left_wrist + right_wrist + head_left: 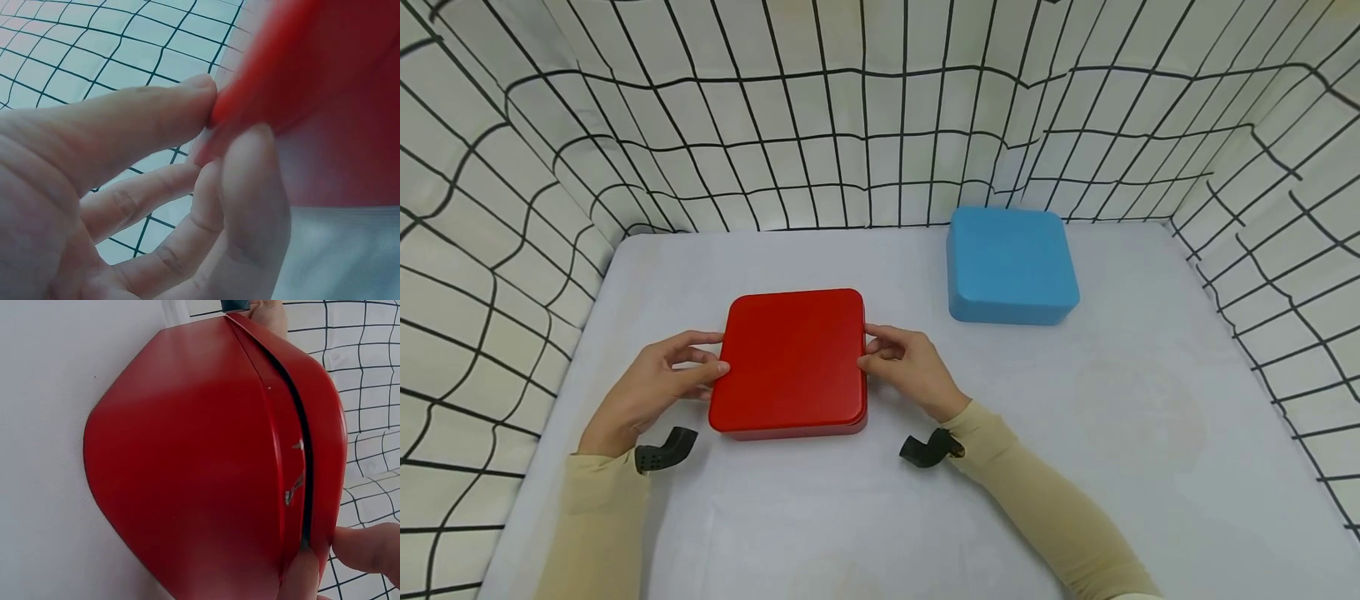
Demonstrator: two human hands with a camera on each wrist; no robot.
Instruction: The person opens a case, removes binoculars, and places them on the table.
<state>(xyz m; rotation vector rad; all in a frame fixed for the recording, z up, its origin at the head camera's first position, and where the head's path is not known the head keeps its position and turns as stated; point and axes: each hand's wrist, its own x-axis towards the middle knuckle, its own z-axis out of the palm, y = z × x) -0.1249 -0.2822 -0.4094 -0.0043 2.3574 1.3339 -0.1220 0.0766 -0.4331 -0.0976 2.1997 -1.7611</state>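
Observation:
A red rectangular tin [187,456] with rounded corners rests on the white table, left of centre in the head view. Its red lid [788,358] sits on top; in the right wrist view a narrow dark gap runs between the lid and the body. With thumb and fingers, my left hand [658,379] pinches the lid's left edge, as the left wrist view shows close up. On the opposite side, the right hand [917,371] grips the lid's right edge between thumb and fingers. What the tin holds is hidden.
A blue rectangular box [1013,267] stands at the table's back right. White walls with a black wire-like grid [865,142] rise behind the white table [1120,433] and at both sides. Black wrist-worn devices [666,450] sit at both cuffs.

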